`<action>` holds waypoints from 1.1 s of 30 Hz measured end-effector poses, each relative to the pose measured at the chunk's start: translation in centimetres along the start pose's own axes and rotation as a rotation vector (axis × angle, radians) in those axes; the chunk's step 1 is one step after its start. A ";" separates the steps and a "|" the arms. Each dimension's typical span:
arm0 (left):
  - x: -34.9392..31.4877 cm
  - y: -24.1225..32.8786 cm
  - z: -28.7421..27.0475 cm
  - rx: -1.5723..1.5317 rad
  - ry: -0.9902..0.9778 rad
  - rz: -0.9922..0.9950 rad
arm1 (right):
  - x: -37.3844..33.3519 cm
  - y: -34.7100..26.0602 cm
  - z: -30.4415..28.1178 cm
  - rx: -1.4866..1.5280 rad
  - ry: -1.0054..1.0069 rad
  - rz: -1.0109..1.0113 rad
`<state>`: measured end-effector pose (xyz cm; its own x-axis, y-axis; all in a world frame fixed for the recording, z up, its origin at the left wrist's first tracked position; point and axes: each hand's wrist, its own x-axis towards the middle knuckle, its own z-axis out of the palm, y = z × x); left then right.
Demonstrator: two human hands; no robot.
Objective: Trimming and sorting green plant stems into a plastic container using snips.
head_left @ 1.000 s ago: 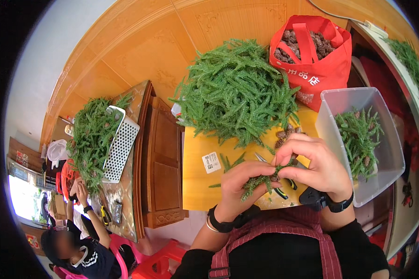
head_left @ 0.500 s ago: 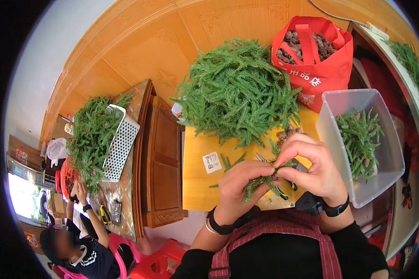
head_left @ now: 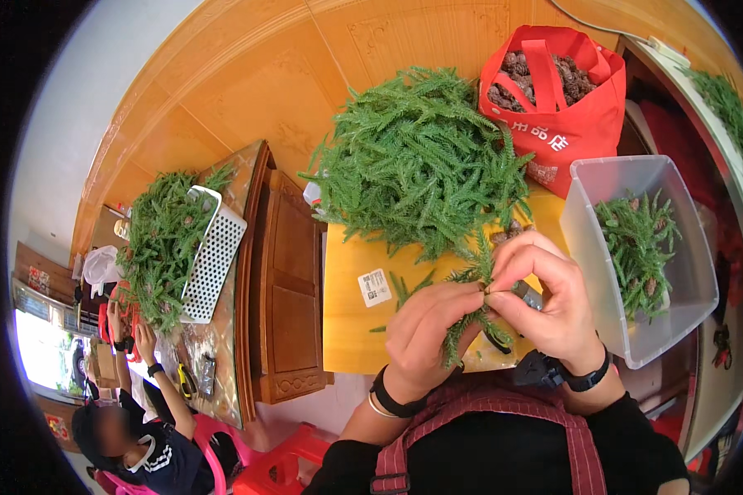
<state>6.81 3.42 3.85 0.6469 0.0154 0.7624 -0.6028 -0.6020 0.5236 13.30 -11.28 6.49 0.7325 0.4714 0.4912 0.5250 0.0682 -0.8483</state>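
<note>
My left hand [head_left: 425,334] is closed around a green artificial pine sprig [head_left: 475,268], whose needled ends stick out above and below the fingers. Thumb and forefinger of my right hand [head_left: 549,297] pinch at the middle of this sprig, touching the left fingertips; a tiny pale bit shows between them, too small to name. Just beyond the right hand, brown pine cones [head_left: 510,231] peek out. Beneath the hands, a tool with a dark handle [head_left: 497,340] lies mostly hidden on the yellow work surface [head_left: 347,318].
A big heap of pine sprigs [head_left: 421,165] lies at the back. Behind right stands a red bag [head_left: 590,124] of pine cones; a clear plastic bin [head_left: 685,318] with finished-looking sprigs is at right. Left, a co-worker [head_left: 169,388] sits by a table with greenery [head_left: 161,247] and a white perforated basket [head_left: 215,264].
The sprig has turned more upright in my fingers, and both hands have shifted slightly. The pliers' tips seen earlier are now covered. The co-worker's hands have moved apart.
</note>
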 end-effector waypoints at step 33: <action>0.0 0.0 0.3 -0.077 0.008 -0.182 | -0.2 1.4 -0.5 -0.276 0.008 -0.246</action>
<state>6.93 3.19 3.72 0.7449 0.1256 0.6552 -0.5102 -0.5257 0.6807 14.14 -11.67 5.29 0.5727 0.4633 0.6763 0.7822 -0.0619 -0.6199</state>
